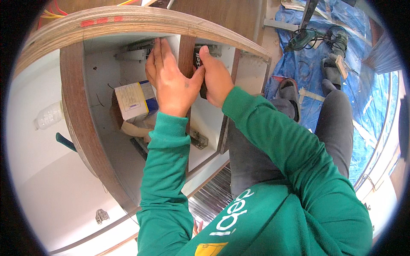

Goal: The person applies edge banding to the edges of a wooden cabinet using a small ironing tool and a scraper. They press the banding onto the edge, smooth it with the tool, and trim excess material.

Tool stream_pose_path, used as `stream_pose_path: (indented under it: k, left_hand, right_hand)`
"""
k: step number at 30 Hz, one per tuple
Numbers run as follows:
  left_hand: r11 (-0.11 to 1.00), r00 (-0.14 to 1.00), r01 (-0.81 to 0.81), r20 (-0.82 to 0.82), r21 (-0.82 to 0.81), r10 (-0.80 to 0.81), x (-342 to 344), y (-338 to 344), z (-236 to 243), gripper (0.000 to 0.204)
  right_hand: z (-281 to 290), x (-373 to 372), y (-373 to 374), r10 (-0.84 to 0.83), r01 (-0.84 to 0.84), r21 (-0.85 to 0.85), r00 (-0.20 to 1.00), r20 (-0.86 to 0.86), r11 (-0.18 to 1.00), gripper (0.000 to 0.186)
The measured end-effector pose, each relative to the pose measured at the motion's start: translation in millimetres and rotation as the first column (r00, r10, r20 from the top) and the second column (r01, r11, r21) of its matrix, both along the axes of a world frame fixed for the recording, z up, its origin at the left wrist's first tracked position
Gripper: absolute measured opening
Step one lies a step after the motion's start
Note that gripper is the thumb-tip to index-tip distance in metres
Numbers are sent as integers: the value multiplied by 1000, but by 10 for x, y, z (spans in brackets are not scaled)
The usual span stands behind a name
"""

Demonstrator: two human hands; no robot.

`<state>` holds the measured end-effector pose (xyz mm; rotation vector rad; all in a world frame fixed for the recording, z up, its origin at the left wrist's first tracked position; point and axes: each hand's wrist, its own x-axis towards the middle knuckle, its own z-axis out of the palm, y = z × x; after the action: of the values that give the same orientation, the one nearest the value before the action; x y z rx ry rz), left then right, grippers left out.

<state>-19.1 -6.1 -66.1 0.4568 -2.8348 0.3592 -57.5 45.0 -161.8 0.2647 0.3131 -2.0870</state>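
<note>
I am reaching into a white-lined cabinet with a dark wooden divider (186, 53). My left hand (167, 81) is flat, fingers stretched up toward the cabinet's upper rail, its thumb across the divider. On the divider's other side, my right hand (218, 77) has its thumb raised and its fingers around a black object with pale lettering (197, 59); most of it is hidden, so its kind is unclear. Beneath my left hand lies a white, blue and yellow box (131, 100). A metal bracket (134, 55) sits on the inner wall beside my left fingers.
A thick plywood edge (141, 17) curves across the cabinet's top. Loose metal hinges (199, 140) lie in the right compartment and on the white panel at left, near a clear plastic bottle (49, 115). A blue tarp (284, 55) with corded power tools (301, 40) covers the floor at right.
</note>
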Motion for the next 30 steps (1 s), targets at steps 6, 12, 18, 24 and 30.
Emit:
stream_pose_path:
  k: [6,12,18,24,30]
  left_hand:
    - [993,999,32,-24,112,-29,0,27,55,85]
    - [991,999,24,-40,131,-19,9,-6,27,82]
    - [989,998,31,-55,148,-23,22,-18,28,80]
    - [988,997,64,-61,141,-56,18,-27,29,78]
    - [992,997,60,-56,114,-54,54,20,43,76]
  right_hand:
    - [-112,141,104,81,-88,-69,992,-101,994,46]
    - [-115,36,47,18,-21,-24,992,-121,999,48]
    - [-115,49,82,39,-36,15,971,-235,999,52]
    - [-125,-12,63,41,-35,28,970,-239,999,53]
    - [-135,-6,62,53,-54,-7,989,-139,998,48]
